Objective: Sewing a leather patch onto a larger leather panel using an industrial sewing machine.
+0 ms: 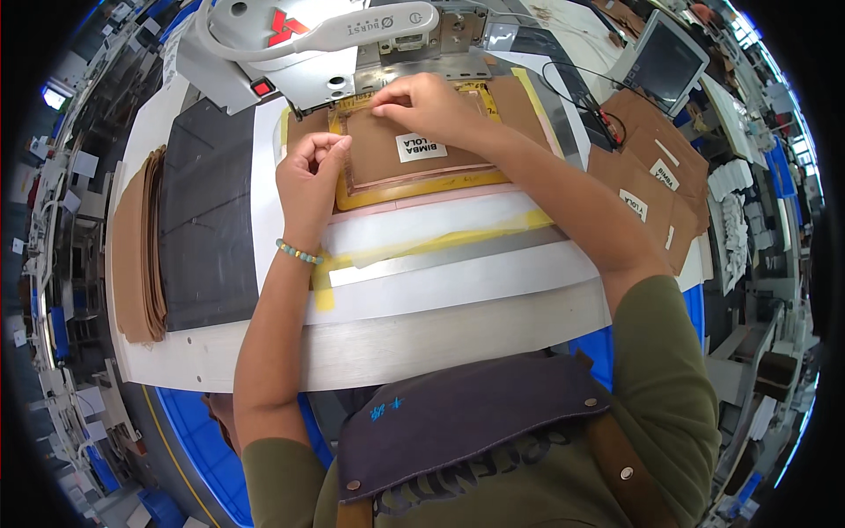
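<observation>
Left hand (310,172): left of frame centre, fingers curled almost closed, fingertips pinched at the left edge of the brown piece (414,150); whether it actually grips the edge cannot be told. Right hand (422,106): upper centre, fingers bent, fingertips pressing on the top edge of the same piece, nothing enclosed. The piece lies flat in a yellow frame (422,187), just below the sewing machine (317,44). Brown stack (139,246): far left. More brown pieces (651,176): right.
</observation>
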The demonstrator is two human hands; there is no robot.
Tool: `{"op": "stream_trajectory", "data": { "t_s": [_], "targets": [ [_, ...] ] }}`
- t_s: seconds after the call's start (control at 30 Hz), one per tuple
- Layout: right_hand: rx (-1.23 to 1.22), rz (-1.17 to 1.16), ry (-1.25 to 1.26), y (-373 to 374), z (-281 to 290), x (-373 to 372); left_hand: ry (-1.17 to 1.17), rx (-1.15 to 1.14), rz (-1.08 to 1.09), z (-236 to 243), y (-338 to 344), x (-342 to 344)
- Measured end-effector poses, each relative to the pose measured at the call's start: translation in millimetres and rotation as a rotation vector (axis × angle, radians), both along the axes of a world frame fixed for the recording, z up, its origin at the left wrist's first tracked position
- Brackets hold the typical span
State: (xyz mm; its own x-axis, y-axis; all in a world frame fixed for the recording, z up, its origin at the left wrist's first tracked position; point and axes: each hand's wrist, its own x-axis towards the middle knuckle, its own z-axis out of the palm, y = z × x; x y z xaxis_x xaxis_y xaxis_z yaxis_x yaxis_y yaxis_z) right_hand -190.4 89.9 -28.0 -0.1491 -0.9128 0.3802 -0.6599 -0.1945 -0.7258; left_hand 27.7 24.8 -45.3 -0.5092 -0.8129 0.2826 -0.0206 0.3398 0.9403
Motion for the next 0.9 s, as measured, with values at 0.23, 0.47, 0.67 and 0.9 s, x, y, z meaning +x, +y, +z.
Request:
{"op": "stream_trajectory", "data": {
  "t_s": [0.23, 0.47, 0.67, 0.9],
  "targets": [
    [-0.010, -0.060, 0.127, -32, -9, 11, -0.010, -0.036, -0.020, 2, 2, 0],
    [-0.037, -0.191, 0.488, -37, -13, 20, -0.023, -0.088, -0.006, 1, 2, -1],
    [-0.062, -0.263, 0.594, -45, -26, 38, -0.022, -0.066, -0.002, 1, 2, -2],
    [-0.005, -0.316, 0.660, -44, -23, 50, -0.024, -0.022, -0.047, 3, 4, 0]
  ]
}}
